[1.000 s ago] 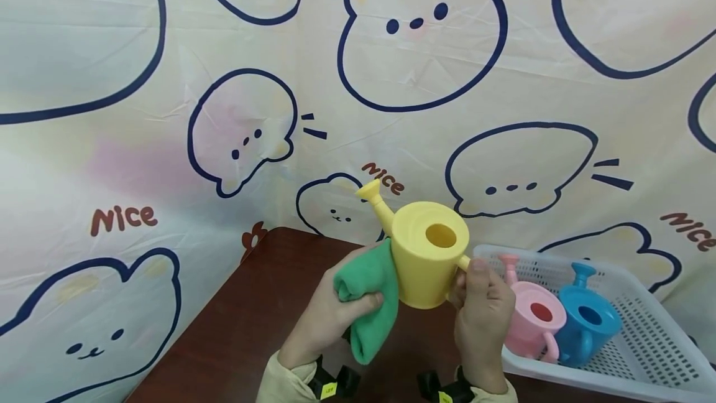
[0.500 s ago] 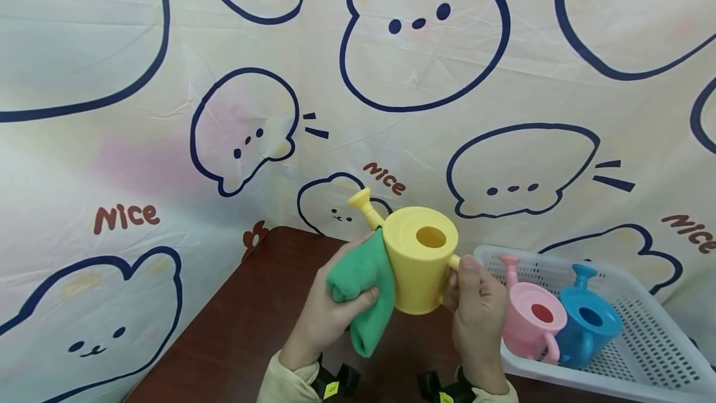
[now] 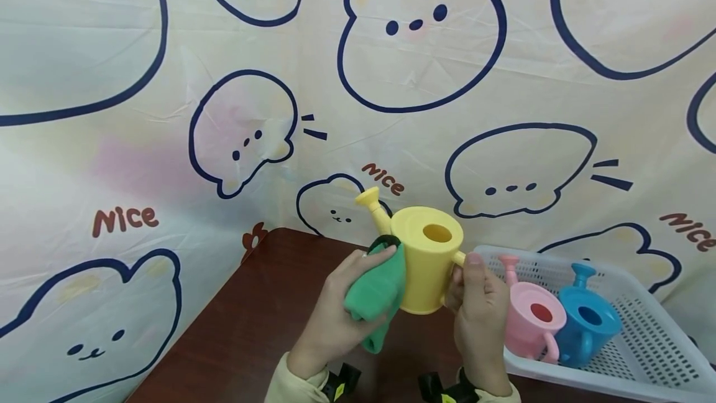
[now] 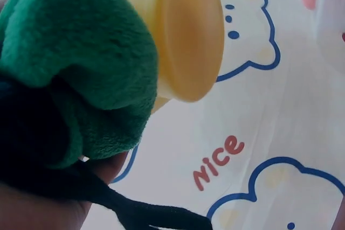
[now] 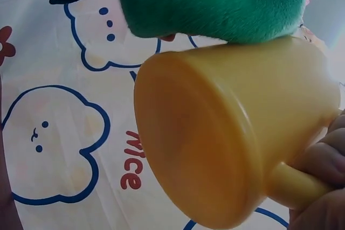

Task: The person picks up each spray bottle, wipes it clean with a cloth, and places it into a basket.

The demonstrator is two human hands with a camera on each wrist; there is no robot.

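Note:
A yellow watering can point(image 3: 427, 266) is held up over the dark table, its spout pointing up and left. My right hand point(image 3: 482, 313) grips the can's handle on its right side. Bunched in my left hand point(image 3: 335, 313) is a green cloth point(image 3: 380, 288), which lies against the left side of the can below the spout. The right wrist view shows the cloth point(image 5: 215, 9) along the can's wall and the can's round base point(image 5: 188, 144). In the left wrist view the cloth point(image 4: 81, 41) hides most of the left fingers; a dark strap point(image 4: 156, 214) hangs below it.
At the right stands a light grey perforated basket point(image 3: 665, 341), holding a pink watering can point(image 3: 534, 319) and a blue watering can point(image 3: 590, 322). The brown table point(image 3: 240, 328) meets a curtain point(image 3: 414, 142) printed with bear outlines behind and to the left.
The yellow watering can shifted left and slightly down, then a little back right. My left hand turned with the green cloth, and a dark loop now shows at the cloth's top.

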